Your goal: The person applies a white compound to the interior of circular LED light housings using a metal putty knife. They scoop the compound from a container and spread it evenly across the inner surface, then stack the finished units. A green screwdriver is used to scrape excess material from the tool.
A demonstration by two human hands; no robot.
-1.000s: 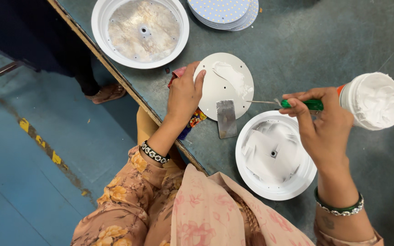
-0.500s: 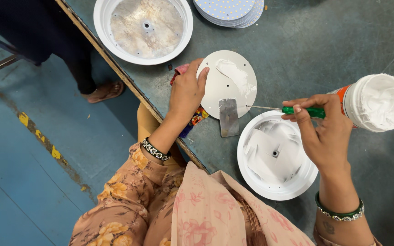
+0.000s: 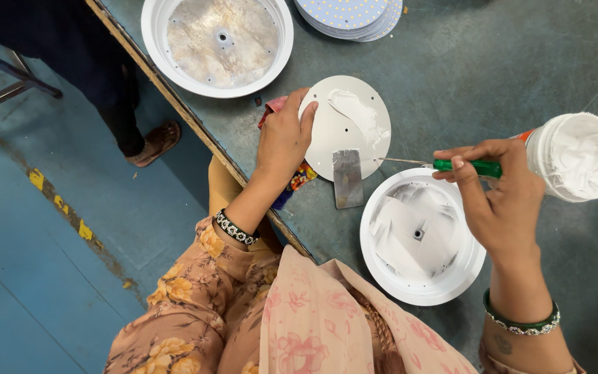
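A green-handled screwdriver is being held right of the frame's centre by the right hand, whose fingers are being kept curled closed around the handle. The tool's long axis is lying almost level across the picture, with the thin metal shaft pointing toward the left and its tip reaching the edge of a flat white disc, just beside a small metal scraper that is lying partly on that disc. A smear of white paste is showing on the disc's upper part.

The disc's left edge is being pressed by the left hand, with the fingers bent loosely over the rim and nothing being gripped.

Below the screwdriver, a round white housing streaked with paste is resting on the grey table. A white tub of paste is standing just right of the right hand. A second white housing with a metal base is lying in the upper left, and a stack of dotted round boards is sitting at the top edge.
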